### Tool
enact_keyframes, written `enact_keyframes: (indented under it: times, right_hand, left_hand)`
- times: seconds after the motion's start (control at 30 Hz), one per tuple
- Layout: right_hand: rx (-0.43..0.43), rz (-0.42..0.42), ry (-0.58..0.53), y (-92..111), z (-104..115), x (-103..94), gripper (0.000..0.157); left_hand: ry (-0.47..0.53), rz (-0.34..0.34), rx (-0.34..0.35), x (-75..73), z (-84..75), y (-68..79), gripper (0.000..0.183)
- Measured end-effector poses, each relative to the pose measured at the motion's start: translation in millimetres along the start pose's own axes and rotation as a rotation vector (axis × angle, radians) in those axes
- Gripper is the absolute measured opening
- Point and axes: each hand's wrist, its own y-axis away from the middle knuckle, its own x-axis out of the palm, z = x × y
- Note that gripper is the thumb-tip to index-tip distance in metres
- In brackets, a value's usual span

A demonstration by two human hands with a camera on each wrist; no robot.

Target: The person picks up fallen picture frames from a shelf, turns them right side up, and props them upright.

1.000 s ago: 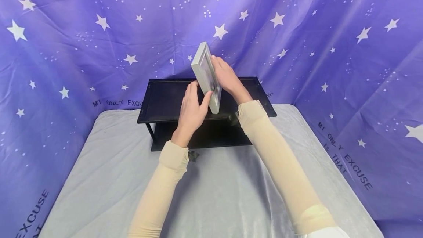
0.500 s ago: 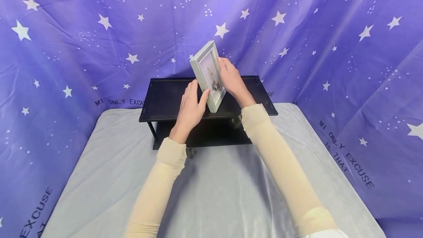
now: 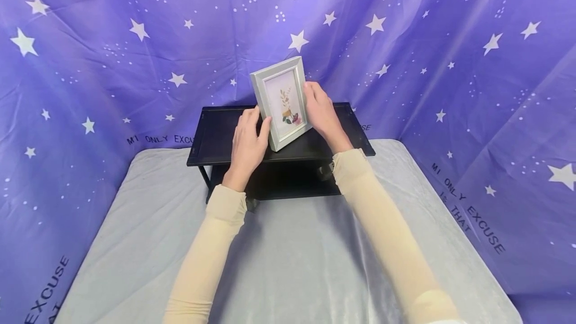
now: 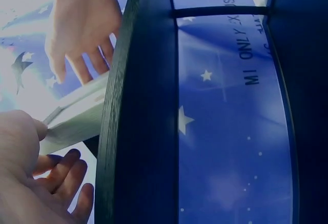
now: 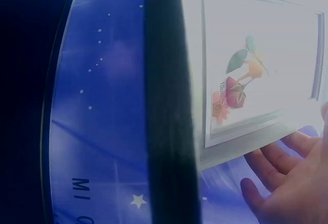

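Observation:
A silver-white picture frame (image 3: 285, 101) with a pressed-flower print stands on the upper board of a black two-tier rack (image 3: 216, 134), its front turned toward me. At its left edge, my left hand (image 3: 249, 141) holds it, thumb at the front rim and fingers toward the back. My right hand (image 3: 322, 114) grips the right edge, the fingertips partly hidden by the frame. In the left wrist view, the left thumb touches the frame edge (image 4: 77, 124) while the other fingers lie loosely bent below. The right wrist view shows the right fingers (image 5: 277, 165) curling behind the frame.
The rack's lower board (image 3: 288, 184) sits on a grey cloth-covered surface (image 3: 288, 264). Purple star-printed curtains (image 3: 112, 64) hang behind and on both sides, close to the rack's back edge.
The picture frame has turned from nearly edge-on to face me, its lower end staying at the rack top. My left hand has moved left, and my right hand slightly right.

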Motion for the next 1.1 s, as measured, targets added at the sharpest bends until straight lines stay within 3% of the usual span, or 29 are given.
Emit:
enact_keyframes:
  times: [0.27, 0.47, 1.1]
  right_hand:
    - [-0.033, -0.106, -0.042, 10.2, -7.8, -2.7, 0.044]
    - [-0.05, -0.106, -0.038, 20.8, -14.5, -3.2, 0.038]
    - [-0.096, -0.168, -0.076, 48.9, -14.8, 4.4, 0.034]
  left_hand:
    - [-0.021, 0.015, 0.019, -2.5, 4.1, -6.2, 0.049]
    - [-0.041, 0.011, -0.016, -4.6, 8.1, -10.1, 0.048]
    - [-0.076, 0.009, -0.021, -7.3, 17.3, -13.7, 0.045]
